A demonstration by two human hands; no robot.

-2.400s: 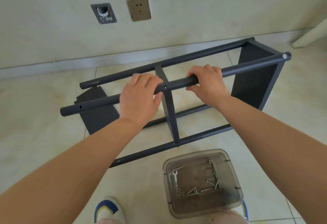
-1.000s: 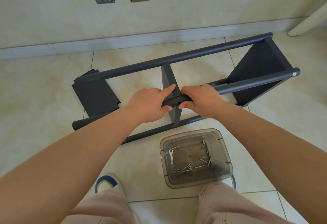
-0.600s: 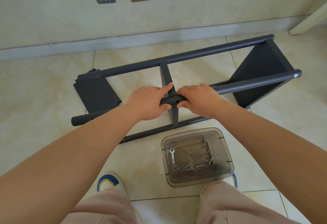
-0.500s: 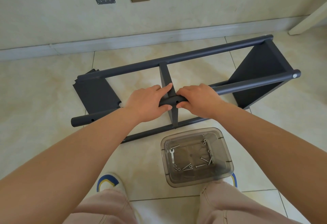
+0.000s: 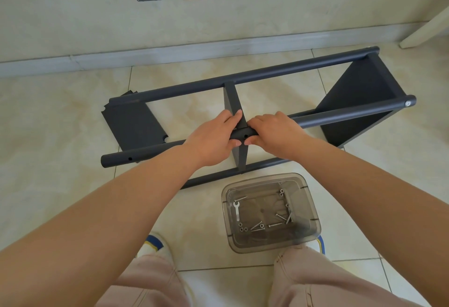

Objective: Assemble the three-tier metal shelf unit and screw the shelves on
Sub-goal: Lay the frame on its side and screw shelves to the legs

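Shelf frame point(image 5: 279, 73) on its side on the floor point(image 5: 48, 124) near the wall, screw tub point(image 5: 308, 209) by my feet, my left hand point(image 5: 211, 141) and right hand point(image 5: 274, 134) curled round the near pole point(image 5: 340, 115) beside the middle shelf point(image 5: 239, 158)

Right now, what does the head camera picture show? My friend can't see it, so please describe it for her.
Both hands, left hand and right hand, grip the near pole of a dark metal shelf frame lying sideways on floor tiles, either side of the middle shelf. A clear plastic box holding screws and a small wrench sits by the person's feet.
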